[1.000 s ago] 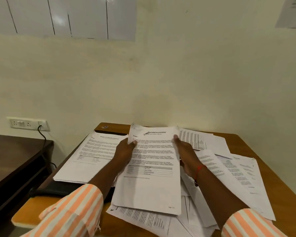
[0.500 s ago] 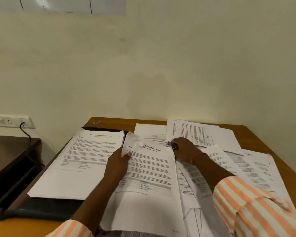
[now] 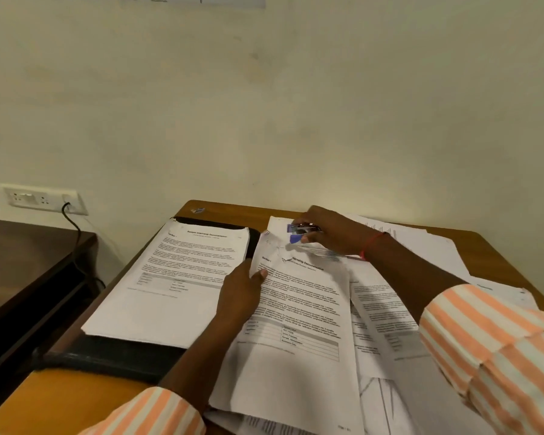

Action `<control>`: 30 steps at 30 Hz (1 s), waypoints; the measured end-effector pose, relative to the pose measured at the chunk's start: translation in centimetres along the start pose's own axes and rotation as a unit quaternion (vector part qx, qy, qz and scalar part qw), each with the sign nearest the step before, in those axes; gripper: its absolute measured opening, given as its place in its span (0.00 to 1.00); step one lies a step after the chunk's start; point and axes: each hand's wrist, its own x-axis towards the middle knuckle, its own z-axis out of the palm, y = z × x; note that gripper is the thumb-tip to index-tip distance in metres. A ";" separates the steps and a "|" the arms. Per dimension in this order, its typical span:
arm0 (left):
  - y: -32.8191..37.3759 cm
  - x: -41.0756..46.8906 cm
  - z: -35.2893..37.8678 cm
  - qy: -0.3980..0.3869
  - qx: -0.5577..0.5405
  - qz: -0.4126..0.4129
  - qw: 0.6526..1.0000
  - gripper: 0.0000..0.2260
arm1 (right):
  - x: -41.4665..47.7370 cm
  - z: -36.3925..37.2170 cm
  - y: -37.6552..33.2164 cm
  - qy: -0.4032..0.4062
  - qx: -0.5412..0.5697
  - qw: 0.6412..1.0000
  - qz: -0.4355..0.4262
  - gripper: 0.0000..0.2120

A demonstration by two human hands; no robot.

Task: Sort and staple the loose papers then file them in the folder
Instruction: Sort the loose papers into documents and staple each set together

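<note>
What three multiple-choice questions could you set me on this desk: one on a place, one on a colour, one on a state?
1. Where does the neat pile of papers lie? A on the floor; B on the black folder; C on a chair.
2. What colour is the stapler? A blue; B red; C green.
3. What is the left hand doing? A resting empty; B holding a pen; C holding a sheet by its edge.
Answers: 1 B, the folder's dark border shows past the pile. 2 A, blue plastic shows beside the right hand gripping it. 3 C, its thumb lies on the sheet's left edge.
</note>
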 end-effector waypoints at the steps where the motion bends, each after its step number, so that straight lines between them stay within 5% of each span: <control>1: 0.2 0.0 0.1 0.002 0.013 0.004 1.000 0.17 | 0.6 0.1 -0.9 -0.008 -0.015 1.000 -0.012 0.15; 12: 0.3 -0.3 -0.1 0.009 0.034 0.018 0.999 0.14 | 2.2 -0.2 -3.0 -0.022 -0.123 0.992 -0.017 0.15; 17: 0.2 -0.4 0.0 0.003 0.041 0.030 0.999 0.14 | 2.1 0.0 -3.8 -0.056 -0.118 0.992 0.002 0.23; 30: 0.4 -0.5 0.1 0.006 0.039 0.030 0.999 0.16 | 3.3 -1.8 -5.0 -0.127 -0.143 0.981 -0.029 0.16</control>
